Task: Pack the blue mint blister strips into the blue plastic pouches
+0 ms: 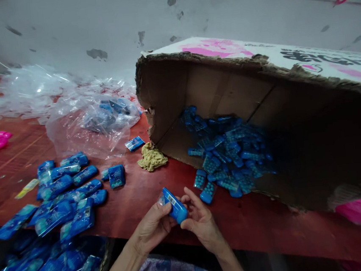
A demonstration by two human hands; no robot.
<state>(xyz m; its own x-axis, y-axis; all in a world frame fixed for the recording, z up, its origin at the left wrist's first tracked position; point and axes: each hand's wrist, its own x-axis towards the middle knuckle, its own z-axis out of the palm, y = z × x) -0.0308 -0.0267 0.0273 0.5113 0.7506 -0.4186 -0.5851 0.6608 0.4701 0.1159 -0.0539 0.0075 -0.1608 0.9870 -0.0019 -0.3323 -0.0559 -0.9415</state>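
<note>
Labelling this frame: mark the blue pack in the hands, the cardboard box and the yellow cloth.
blue pack (175, 207), head view, on its barcoded face.
cardboard box (169, 89), head view, on its inner wall.
yellow cloth (151, 157), head view, on its crumpled middle.

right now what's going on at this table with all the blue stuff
A person holds one small blue pack between both hands, left hand and right hand, just over the near edge of the red table. A torn cardboard box lies on its side with many like packs spilling from its mouth. More wrapped packs are heaped at the left, and clear plastic bags lie behind them.
</note>
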